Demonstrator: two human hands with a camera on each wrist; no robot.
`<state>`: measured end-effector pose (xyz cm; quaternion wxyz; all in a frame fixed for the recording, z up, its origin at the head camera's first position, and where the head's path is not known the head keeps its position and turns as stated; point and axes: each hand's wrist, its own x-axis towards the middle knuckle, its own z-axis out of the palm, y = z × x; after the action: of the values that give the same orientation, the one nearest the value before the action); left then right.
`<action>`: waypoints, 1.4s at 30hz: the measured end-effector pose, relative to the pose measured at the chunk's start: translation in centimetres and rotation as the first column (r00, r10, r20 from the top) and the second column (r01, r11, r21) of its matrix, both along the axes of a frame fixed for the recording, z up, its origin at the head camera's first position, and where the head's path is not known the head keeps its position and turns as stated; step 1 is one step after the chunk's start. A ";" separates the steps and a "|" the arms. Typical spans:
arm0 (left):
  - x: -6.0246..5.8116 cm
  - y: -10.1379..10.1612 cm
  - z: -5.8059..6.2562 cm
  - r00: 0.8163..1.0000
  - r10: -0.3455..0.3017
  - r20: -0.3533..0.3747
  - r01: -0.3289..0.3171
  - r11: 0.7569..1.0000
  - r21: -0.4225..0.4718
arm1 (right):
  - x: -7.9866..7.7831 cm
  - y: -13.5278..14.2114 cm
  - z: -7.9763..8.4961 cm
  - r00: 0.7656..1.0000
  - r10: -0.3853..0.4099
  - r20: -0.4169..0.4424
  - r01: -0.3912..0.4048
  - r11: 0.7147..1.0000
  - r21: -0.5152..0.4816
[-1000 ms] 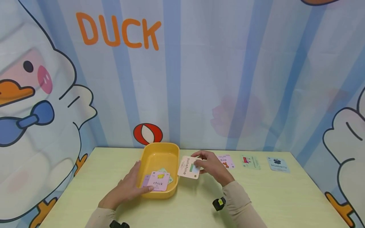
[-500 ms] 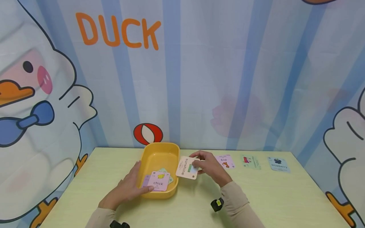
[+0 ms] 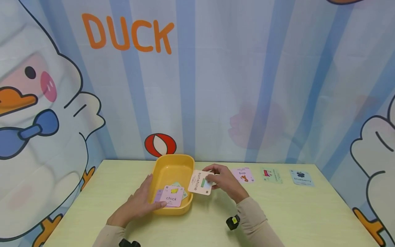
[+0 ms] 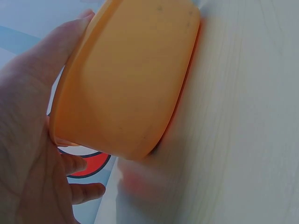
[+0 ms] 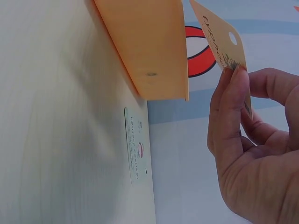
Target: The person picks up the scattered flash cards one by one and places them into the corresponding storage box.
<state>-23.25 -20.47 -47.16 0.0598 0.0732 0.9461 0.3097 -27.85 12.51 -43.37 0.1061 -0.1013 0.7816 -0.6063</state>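
Observation:
My left hand (image 3: 139, 199) holds the yellow plastic tray (image 3: 174, 159) at its left side, with the thumb over the front-left rim. In the left wrist view the tray's outer wall (image 4: 126, 79) fills the middle. Inside the tray lies a pink "chick" card (image 3: 174, 198), overlapping a purple card (image 3: 157, 195) and a green card (image 3: 184, 194). My right hand (image 3: 226, 181) pinches a cream "sunshine" card (image 3: 197, 183) between thumb and fingers. It is raised and tilted, overlapping the tray's right rim in the head view. The right wrist view shows this card's printed other face.
Flat along the table's back edge lie a pink "dog" card (image 3: 243, 175), a green card (image 3: 271, 175) and a blue "blueberry" card (image 3: 301, 178). A "lantern festival" card (image 5: 136, 147) lies near the tray in the right wrist view. A duck-print curtain (image 3: 216, 85) hangs behind the table.
My right hand has moved slightly left with the sunshine card, bringing it over the tray's right rim. The left hand and the tray have stayed still.

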 end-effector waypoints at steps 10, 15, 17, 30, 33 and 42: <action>0.1 0.0 0.0 1.000 0.000 0.000 0.000 1.000 -0.004 | -0.1 -0.4 -0.4 1.000 0.009 0.004 -0.009 1.000 -0.016; 0.1 0.0 0.2 1.000 -0.006 -0.007 0.006 1.000 -0.002 | -0.2 -0.6 -0.5 1.000 0.014 -0.006 -0.014 1.000 -0.007; 0.1 0.0 0.3 1.000 -0.006 -0.008 0.006 1.000 -0.002 | -0.3 -0.7 -0.6 1.000 0.014 -0.006 -0.014 1.000 -0.002; 0.1 -0.1 0.0 1.000 0.003 0.014 -0.003 1.000 0.007 | -0.1 -1.4 -0.8 1.000 0.017 -0.004 -0.017 1.000 -0.002; 0.1 -0.1 -0.1 1.000 0.001 0.011 -0.002 1.000 0.006 | -0.2 -1.5 -0.8 1.000 0.022 -0.010 -0.022 1.000 -0.003; 0.0 -0.1 0.0 1.000 -0.014 -0.008 0.014 1.000 0.007 | -0.1 -2.0 -0.8 1.000 0.029 -0.008 -0.029 1.000 -0.003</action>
<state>-23.26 -20.56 -47.16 0.0580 0.0812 0.9447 0.3122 -27.91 10.55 -44.13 0.1114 -0.1154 0.7796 -0.6054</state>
